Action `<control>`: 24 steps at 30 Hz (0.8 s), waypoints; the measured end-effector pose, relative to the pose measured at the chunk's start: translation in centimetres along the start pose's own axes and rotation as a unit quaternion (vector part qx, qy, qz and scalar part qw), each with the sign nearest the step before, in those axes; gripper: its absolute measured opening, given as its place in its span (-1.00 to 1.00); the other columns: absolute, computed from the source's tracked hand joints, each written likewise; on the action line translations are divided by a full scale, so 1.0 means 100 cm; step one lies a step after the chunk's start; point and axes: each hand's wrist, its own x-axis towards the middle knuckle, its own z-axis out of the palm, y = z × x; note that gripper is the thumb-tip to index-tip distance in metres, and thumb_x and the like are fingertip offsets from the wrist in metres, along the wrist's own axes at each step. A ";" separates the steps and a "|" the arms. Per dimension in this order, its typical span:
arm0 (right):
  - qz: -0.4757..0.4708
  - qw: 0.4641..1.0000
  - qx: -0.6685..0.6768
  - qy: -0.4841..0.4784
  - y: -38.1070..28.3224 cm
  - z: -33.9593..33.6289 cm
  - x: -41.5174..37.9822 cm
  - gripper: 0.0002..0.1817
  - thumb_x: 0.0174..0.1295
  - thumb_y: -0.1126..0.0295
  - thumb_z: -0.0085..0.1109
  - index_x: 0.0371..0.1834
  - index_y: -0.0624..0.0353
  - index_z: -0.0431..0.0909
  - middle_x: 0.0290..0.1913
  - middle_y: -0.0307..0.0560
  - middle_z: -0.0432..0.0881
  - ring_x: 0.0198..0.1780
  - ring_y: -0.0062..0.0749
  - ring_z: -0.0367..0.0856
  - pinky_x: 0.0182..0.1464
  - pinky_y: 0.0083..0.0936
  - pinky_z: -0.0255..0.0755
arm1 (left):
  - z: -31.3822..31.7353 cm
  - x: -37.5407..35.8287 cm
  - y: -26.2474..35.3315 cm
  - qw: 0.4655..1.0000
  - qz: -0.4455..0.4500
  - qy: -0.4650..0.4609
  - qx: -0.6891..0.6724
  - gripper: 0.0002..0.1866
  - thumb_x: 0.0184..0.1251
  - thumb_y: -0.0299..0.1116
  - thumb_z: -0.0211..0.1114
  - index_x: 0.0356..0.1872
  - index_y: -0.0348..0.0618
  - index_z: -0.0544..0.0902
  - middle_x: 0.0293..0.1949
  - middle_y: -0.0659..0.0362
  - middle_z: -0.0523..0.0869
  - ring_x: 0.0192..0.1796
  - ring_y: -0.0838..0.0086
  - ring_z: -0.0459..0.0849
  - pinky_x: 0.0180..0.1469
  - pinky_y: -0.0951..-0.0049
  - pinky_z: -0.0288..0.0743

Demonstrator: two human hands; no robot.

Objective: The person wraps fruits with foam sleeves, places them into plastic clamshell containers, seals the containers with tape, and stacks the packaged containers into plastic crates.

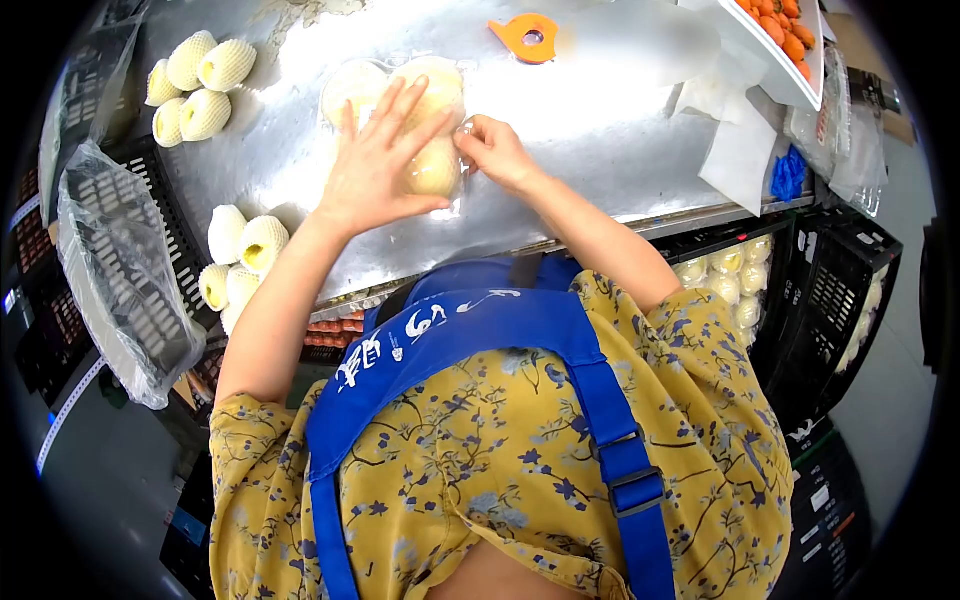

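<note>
A clear plastic pack of pale yellow round fruit (434,168) lies on the metal table, partly covered by my left hand (385,160). That hand rests flat across the top of the pack with its fingers spread. At the pack's right edge, my right hand (495,150) has thumb and forefinger pinched on the clear plastic. An orange tape dispenser (520,38) sits farther back on the table. To the left are several pale fruits in white foam nets (205,112), and a second group in foam nets (262,243) is near my left forearm.
A white tray (815,60) of orange produce stands at the back right, with white paper (738,160) and a blue crumpled item (789,174) nearby. Black crates (845,290) with packed fruit are below the table's right side. A plastic-covered crate (120,260) is at left.
</note>
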 end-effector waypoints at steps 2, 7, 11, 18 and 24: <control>-0.022 0.998 -0.067 0.005 0.002 -0.010 0.017 -0.80 0.24 0.33 0.09 -0.37 0.27 0.45 -0.48 -0.14 0.56 -0.51 -0.54 0.55 -0.46 -0.56 0.51 | -0.008 -0.007 -0.012 1.000 0.006 0.017 0.021 0.02 -0.30 0.20 0.45 0.36 0.31 0.26 0.46 0.11 0.05 0.49 0.10 -0.05 0.32 -0.35 -0.16; 0.041 0.993 -0.085 -0.072 -0.040 -0.031 0.026 -0.73 0.19 0.21 0.17 -0.42 0.22 0.49 -0.46 -0.15 0.58 -0.47 -0.50 0.56 -0.44 -0.53 0.51 | 0.000 -0.009 -0.018 1.000 -0.006 0.012 0.015 0.04 -0.30 0.29 0.40 0.37 0.30 0.25 0.46 0.12 0.06 0.49 0.09 -0.04 0.33 -0.34 -0.15; -0.073 0.943 -0.319 0.064 -0.055 -0.053 0.022 -0.67 0.14 0.14 0.23 -0.30 0.21 0.50 -0.46 -0.09 0.57 -0.44 -0.32 0.56 -0.34 -0.42 0.48 | 0.005 -0.011 -0.016 1.000 -0.007 0.023 -0.004 0.01 -0.23 0.30 0.37 0.37 0.25 0.25 0.45 0.11 0.06 0.48 0.08 -0.03 0.32 -0.37 -0.17; -0.197 0.707 -0.625 0.266 -0.057 -0.082 0.041 -0.58 -0.02 0.19 0.36 -0.13 0.13 0.50 0.16 0.02 0.35 0.09 -0.03 0.37 -0.02 -0.32 0.41 | 0.000 -0.009 -0.011 0.968 -0.060 0.200 -0.141 -0.35 0.11 -0.14 0.35 0.24 -0.09 0.41 0.30 0.02 0.35 0.38 0.14 0.23 0.34 0.10 0.12; -0.301 0.865 -0.358 0.181 -0.065 -0.077 0.015 -0.66 -0.03 0.27 0.36 -0.20 0.12 0.55 0.11 0.01 0.38 0.08 -0.13 0.39 0.06 -0.37 0.36 | 0.003 -0.035 -0.013 0.844 -0.210 0.264 -0.416 -0.70 0.33 -0.40 0.19 0.05 -0.23 0.57 -0.05 0.21 0.59 -0.12 0.62 0.52 0.00 0.57 0.39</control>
